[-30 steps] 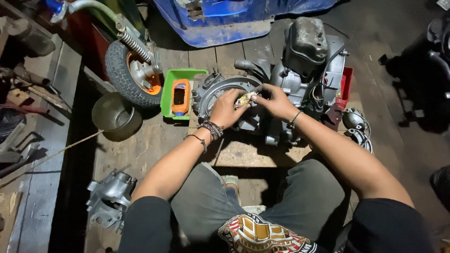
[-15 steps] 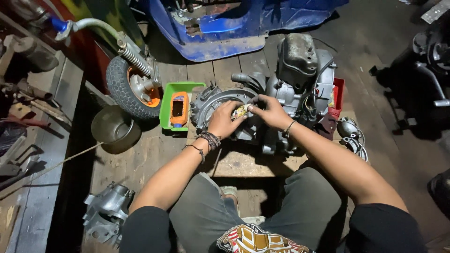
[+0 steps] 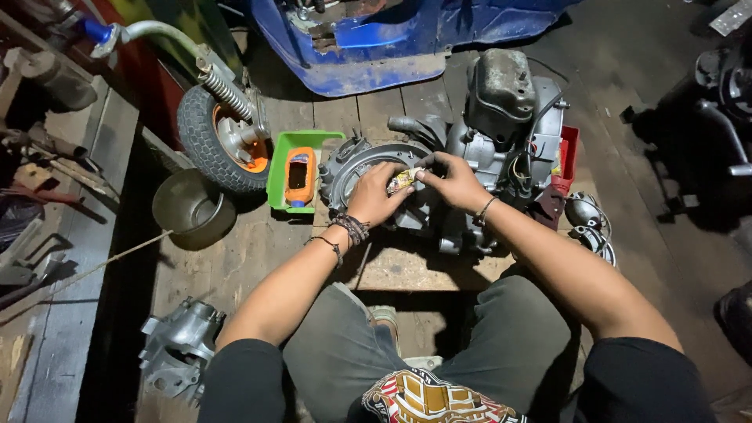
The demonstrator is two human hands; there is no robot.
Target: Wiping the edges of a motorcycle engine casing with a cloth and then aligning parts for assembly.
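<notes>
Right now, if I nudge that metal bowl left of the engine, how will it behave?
The metal bowl looks thin and empty, so probably light and stiff. Its round shape suggests it would slide or spin on the wooden floor rather than tip. It sits beside the small wheel, which could stop it.

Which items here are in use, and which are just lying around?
In use:
left hand
right hand
small yellowish tube, held by both
grey metal engine

Lying about:
green plastic tray with orange device
round metal bowl
small rubber wheel
grey metal cover
</notes>
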